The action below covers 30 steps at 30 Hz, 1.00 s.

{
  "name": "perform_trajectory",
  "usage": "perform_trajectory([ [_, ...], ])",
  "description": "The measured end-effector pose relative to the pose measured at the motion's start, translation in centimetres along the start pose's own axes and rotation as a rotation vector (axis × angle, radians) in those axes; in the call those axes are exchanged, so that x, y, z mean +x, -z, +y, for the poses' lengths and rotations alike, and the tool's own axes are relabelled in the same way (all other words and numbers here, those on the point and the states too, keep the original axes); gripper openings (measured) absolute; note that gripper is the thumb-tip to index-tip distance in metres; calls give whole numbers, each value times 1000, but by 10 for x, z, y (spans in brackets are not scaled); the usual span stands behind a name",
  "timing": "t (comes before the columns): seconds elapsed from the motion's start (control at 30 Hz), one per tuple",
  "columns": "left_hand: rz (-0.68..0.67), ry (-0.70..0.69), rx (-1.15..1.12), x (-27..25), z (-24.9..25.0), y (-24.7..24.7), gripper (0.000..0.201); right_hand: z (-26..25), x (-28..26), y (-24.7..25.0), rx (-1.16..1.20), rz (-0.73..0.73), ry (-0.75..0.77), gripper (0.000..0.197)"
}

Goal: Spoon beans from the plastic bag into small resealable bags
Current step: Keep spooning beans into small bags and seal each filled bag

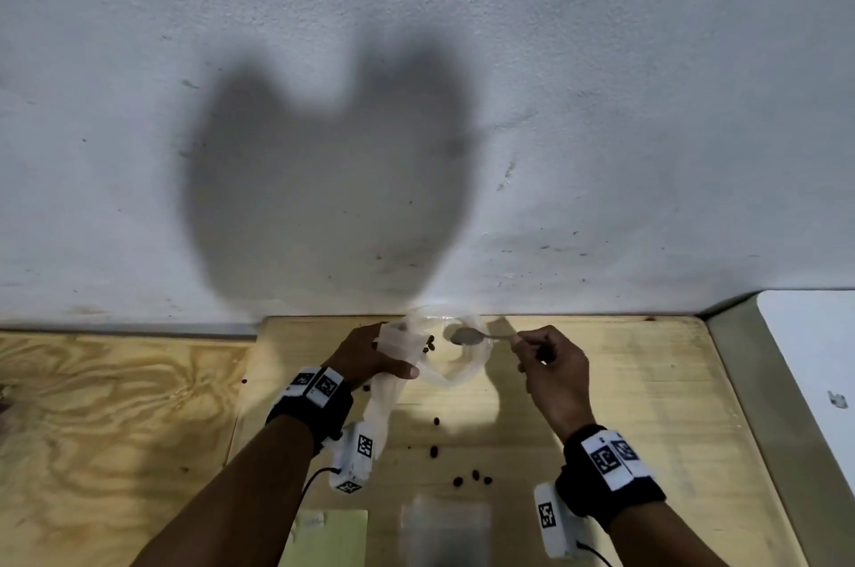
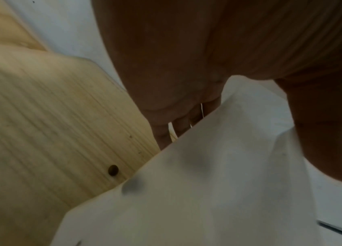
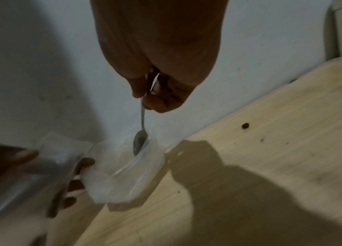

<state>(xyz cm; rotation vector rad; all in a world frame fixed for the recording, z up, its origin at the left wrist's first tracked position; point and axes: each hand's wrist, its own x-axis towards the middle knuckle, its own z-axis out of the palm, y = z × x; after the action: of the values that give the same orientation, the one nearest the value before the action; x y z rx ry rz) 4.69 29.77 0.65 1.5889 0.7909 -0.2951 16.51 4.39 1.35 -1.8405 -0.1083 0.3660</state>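
Note:
My left hand (image 1: 370, 356) grips a crumpled clear plastic bag (image 1: 444, 363) near the wall, holding its mouth open; the bag (image 2: 207, 191) fills the left wrist view under my palm and thumb. A few dark beans (image 1: 429, 343) show at its rim. My right hand (image 1: 548, 363) pinches the handle of a metal spoon (image 1: 467, 336), whose bowl sits inside the bag's opening. In the right wrist view the spoon (image 3: 140, 141) points down into the bag (image 3: 123, 173), and its bowl looks empty. A small clear resealable bag (image 1: 446, 529) lies flat near the front edge.
Several loose beans (image 1: 474, 476) lie scattered on the wooden table (image 1: 624, 404) between my arms, one more (image 2: 113, 169) beside the bag. A yellow-green paper (image 1: 331, 536) lies at the front left. The white wall (image 1: 416, 103) stands right behind the bag. A white surface (image 1: 814, 358) is at right.

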Motion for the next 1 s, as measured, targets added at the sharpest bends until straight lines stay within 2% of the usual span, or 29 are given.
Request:
perform_trajectory([
  [0.13,-15,9,-63,-1,0,0,87,15,5,-26,-61,15,14,16],
  [0.27,-23,16,-72,-1,-2,0,85,24,9,-41,-88,-22,-37,16],
  [0.43,-22,7,-76,-1,0,-2,82,34,3,-41,-169,-63,-119,12],
  [0.63,-17,-17,-86,0,0,-6,80,37,-11,-44,-183,-68,-201,19],
  [0.73,-31,-18,-6,0,2,-9,71,33,-15,-54,-118,-109,-332,24],
  [0.83,-30,-29,40,0,1,-9,58,26,-14,-57,-2,-88,-513,15],
  [0.9,-29,-23,43,-2,0,-6,60,18,-11,-53,81,-63,-600,12],
  [1.0,-31,-23,49,-3,1,3,74,6,-4,-40,167,-36,-660,13],
])
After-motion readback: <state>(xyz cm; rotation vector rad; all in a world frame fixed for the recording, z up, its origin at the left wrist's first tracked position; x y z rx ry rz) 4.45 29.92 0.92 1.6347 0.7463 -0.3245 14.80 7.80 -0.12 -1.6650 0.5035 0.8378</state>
